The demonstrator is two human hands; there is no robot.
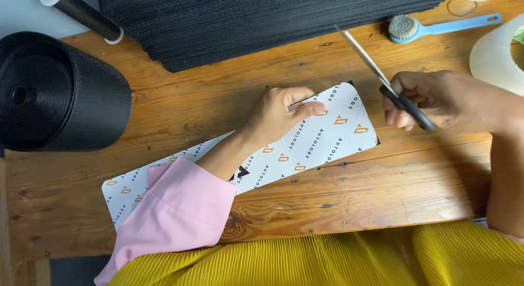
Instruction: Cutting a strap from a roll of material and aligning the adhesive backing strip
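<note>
Head view, looking down on wooden counter (164,108).

L. hand (281,112): lies palm-down on white card (327,136), fingers curled, thumb pressing card's upper face; it pins the card flat rather than closing round it. Pink sleeve (174,212) covers forearm and crosses card's near-left part.

Card: long white strip w/ orange marks & grey print, lying diagonally at centre of counter, low end near-left, high end far-right. Black backing shows at its far-right corners. A crease or tear line runs across the right end.

R. hand (442,100): right of card, just beside its far-right end, not touching it. Grip closed round dark handles of scissors (382,78). Blades point far-left, up and away from card; they appear together, tip above bare wood.

Surroundings: black roll (60,95) at left edge of counter, well apart from both hands. Stack of black ribbed sheet (262,18) along far edge, centre. Black tube w/ white end caps (87,16) at far left, beside stack. Blue brush (436,28) far right, bristle head toward left, near scissor tip but apart. Translucent white tape roll (494,57) at right edge, just beyond r. hand. Yellow pleated cloth (338,261) fills near edge, below counter.
</note>
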